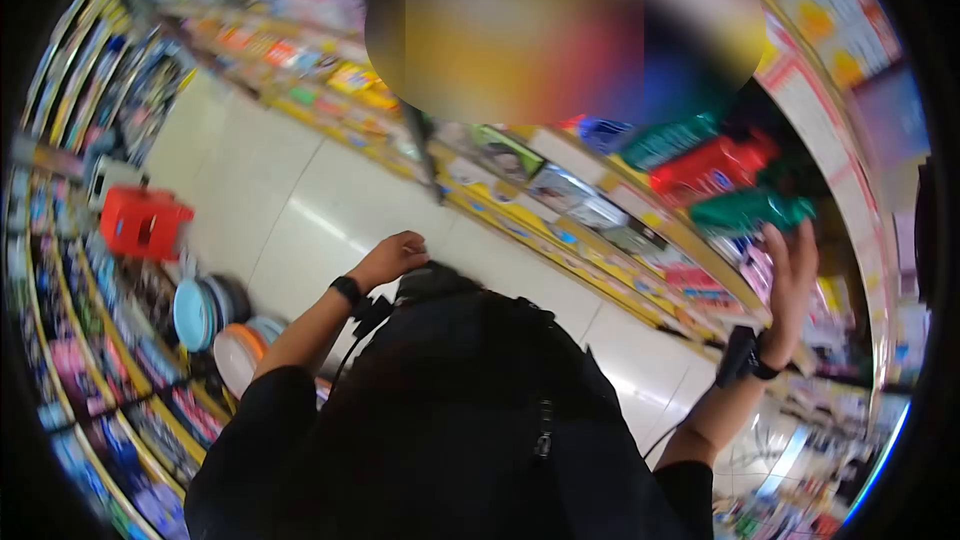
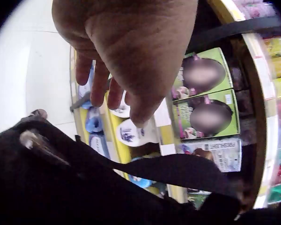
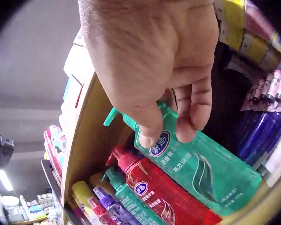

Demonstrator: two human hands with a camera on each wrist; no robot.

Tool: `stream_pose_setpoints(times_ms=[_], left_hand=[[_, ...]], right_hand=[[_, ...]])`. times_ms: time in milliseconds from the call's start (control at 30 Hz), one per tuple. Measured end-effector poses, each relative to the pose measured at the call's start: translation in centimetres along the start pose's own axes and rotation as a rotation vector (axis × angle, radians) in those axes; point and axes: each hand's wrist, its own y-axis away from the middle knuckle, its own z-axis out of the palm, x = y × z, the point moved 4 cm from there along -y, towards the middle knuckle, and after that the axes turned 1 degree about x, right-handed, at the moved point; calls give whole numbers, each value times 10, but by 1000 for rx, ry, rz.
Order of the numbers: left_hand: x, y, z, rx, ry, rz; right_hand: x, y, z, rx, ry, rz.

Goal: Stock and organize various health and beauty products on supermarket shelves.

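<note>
My right hand [image 1: 792,285] reaches into a shelf with its fingers extended at the top of a green pump bottle [image 3: 210,168]. In the right wrist view, the thumb and fingertips overlap the bottle's neck and shoulder. Beside it stands a red pump bottle [image 3: 164,192], then a smaller-looking green bottle [image 3: 136,201] and a purple one [image 3: 114,208]. My left hand [image 1: 388,258] hangs in front of my body with its fingers relaxed and holds nothing. Below its fingers in the left wrist view, white bottles [image 2: 138,133] sit on a lower shelf.
Green boxes [image 2: 206,117] with face pictures stand on the shelf near the left hand. A black strap [image 2: 178,176] crosses that view. Across the tiled aisle [image 1: 300,210] are a red plastic item [image 1: 145,223], stacked basins [image 1: 193,315] and more stocked shelves [image 1: 130,340].
</note>
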Motion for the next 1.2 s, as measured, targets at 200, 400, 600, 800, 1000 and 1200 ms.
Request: stream_pose_setpoints(times_ms=[200,400,600,800,1000,1200], left_hand=[[-99,33,4,64,-176,-185],[-192,98,37,35,-184,-477],[-200,135,65,59,30,-616],[-185,135,74,63,-44,-478],[-186,126,67,82,-87,-450],[-202,111,53,-68,-405,-38]], right_hand=[[12,-7,-4,-84,-8,-18],[11,-4,-6,-33,28,-23],[10,-1,-4,-60,44,-65],[0,-1,0,-40,7,-93],[11,-2,-5,3,83,-51],[-12,-1,20,-15,0,-46]])
